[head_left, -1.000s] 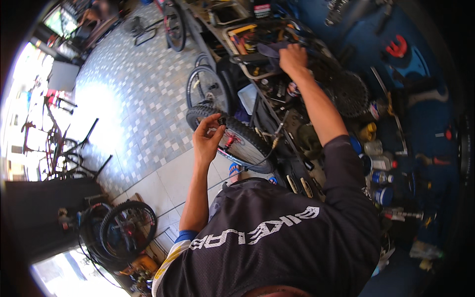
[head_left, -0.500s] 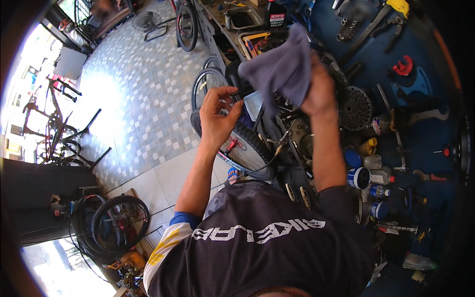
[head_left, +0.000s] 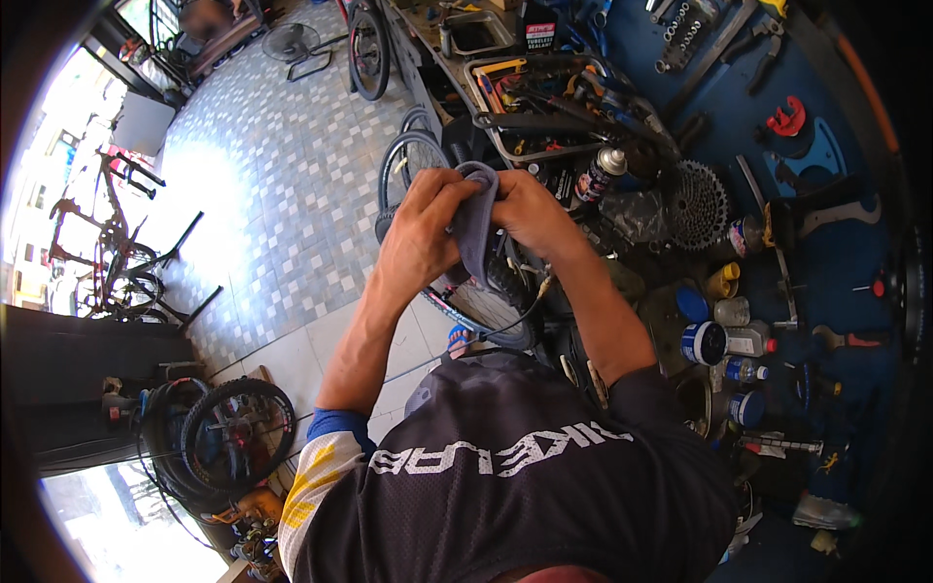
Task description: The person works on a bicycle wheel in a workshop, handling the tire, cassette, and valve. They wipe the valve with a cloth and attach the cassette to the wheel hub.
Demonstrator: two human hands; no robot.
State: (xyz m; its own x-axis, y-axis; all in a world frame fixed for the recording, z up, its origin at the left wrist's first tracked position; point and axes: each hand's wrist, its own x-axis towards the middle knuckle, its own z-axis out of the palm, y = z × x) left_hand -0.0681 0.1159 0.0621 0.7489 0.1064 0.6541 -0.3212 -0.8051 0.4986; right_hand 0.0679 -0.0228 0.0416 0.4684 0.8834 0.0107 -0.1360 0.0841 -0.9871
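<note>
- Head view, hands: the left hand was curled round the left side of the grey-purple cloth, its thumb mostly hidden. The right hand pinched the cloth's upper right edge with bent fingers. Neither was spread; the cloth kept them apart.
- Place: cloth sat near the frame's centre, a bit above the middle, in the air, with a bicycle wheel showing beyond and below it.
- Progress: cloth already up and gripped from both sides, so the handling looked under way. No finished result showed. Whether anything lay inside the fold couldn't be told, so what was left couldn't be told either.
- Direction: long axis ran roughly up and down the frame. Rounded, folded-over end pointed to the top; narrower loose end hung toward the bottom, tip just right of centre.
- Around: spray can right of and above the right hand, apart from it; toothed cassette farther right. Neither was touched.
</note>
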